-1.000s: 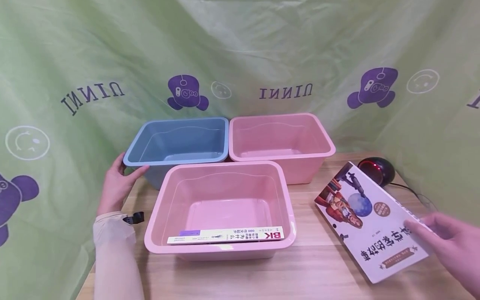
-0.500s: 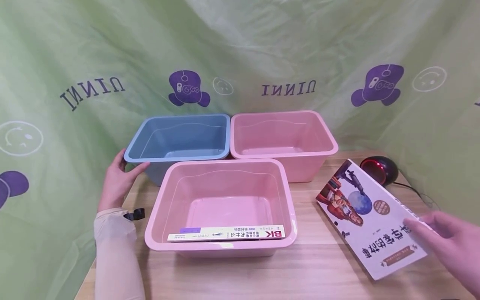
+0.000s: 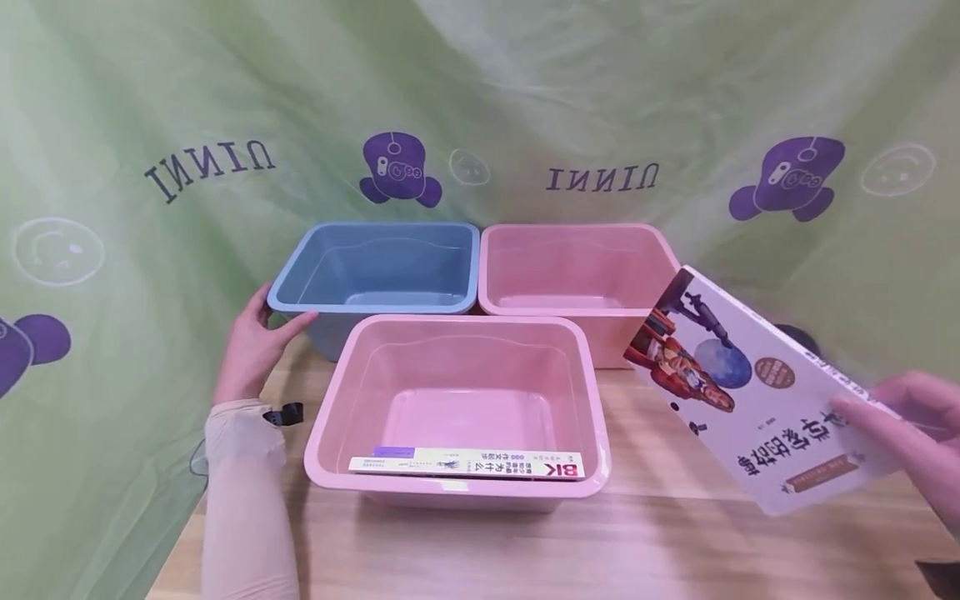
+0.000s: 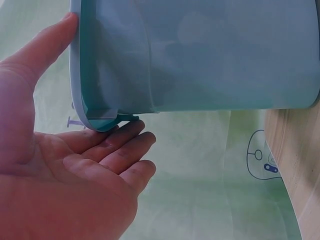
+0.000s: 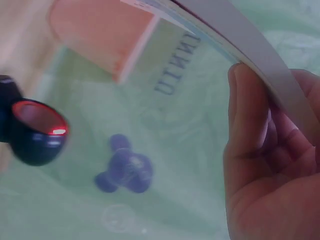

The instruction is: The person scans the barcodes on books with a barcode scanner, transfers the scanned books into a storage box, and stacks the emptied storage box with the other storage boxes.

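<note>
A white book (image 3: 750, 400) with a costumed figure and a blue moon on its cover is pinched at its edge by my right hand (image 3: 918, 433), tilted and raised above the table. In the right wrist view the thumb and fingers of my right hand (image 5: 275, 150) clasp the book (image 5: 240, 35) from both sides. My left hand (image 3: 258, 346) rests at the left front corner of the blue bin (image 3: 375, 310). The left wrist view has my left hand (image 4: 75, 165) with thumb and fingertips touching the rim of the blue bin (image 4: 200, 55), fingers loosely extended.
A pink bin (image 3: 480, 490) stands in front with books (image 3: 465, 463) along its near side. Another pink bin (image 3: 570, 312) is beside the blue one. A dark round device with a red light (image 5: 37, 132) stands at the right, largely behind the book in the head view. A green curtain (image 3: 480, 83) hangs behind.
My right hand has lifted the book higher, and it now overlaps the back pink bin's corner and covers most of the dark device. The head view has shifted slightly; my left hand stays at the blue bin.
</note>
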A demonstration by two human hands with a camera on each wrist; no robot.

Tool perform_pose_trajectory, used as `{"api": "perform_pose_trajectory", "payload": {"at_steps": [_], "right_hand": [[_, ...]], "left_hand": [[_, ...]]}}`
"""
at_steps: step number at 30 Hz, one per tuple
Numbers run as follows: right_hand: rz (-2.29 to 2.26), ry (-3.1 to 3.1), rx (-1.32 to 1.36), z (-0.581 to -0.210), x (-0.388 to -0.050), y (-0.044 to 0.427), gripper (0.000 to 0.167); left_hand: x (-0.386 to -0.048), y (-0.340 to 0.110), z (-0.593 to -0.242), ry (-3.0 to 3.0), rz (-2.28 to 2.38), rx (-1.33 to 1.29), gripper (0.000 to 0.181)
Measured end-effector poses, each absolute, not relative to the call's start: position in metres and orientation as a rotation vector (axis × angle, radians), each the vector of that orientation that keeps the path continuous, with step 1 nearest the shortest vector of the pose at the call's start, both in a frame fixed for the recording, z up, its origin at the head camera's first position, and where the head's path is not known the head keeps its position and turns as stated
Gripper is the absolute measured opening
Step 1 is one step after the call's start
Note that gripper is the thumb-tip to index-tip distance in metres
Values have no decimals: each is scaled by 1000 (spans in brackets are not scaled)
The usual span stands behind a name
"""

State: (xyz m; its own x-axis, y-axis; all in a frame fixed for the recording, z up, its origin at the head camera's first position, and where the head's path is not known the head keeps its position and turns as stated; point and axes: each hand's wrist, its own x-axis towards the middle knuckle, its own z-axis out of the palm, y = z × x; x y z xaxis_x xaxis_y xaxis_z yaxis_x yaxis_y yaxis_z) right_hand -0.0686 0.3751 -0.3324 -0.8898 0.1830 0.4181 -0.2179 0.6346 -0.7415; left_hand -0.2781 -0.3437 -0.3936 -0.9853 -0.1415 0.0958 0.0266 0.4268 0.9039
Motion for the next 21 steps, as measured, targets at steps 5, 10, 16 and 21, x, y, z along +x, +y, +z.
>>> {"api": "perform_pose_trajectory", "payload": {"at_steps": [5,10,16,21], "right_hand": [[1048,-2434,52,-298,-82,372,38],[1013,-2389,259,-264,-110,349,34],[676,-2530,408,-222,-145,294,13],[647,-2594,539,-203,-187,245,9]], "left_hand": [[-278,-339,-399,-2539,-1591,95,101],[-275,-340,-404,-2542,-1601,107,103],[-274,-346,-405,-2523,-1607,121,103],[-275,-346,-402,-2510,-1607,123,103]]}}
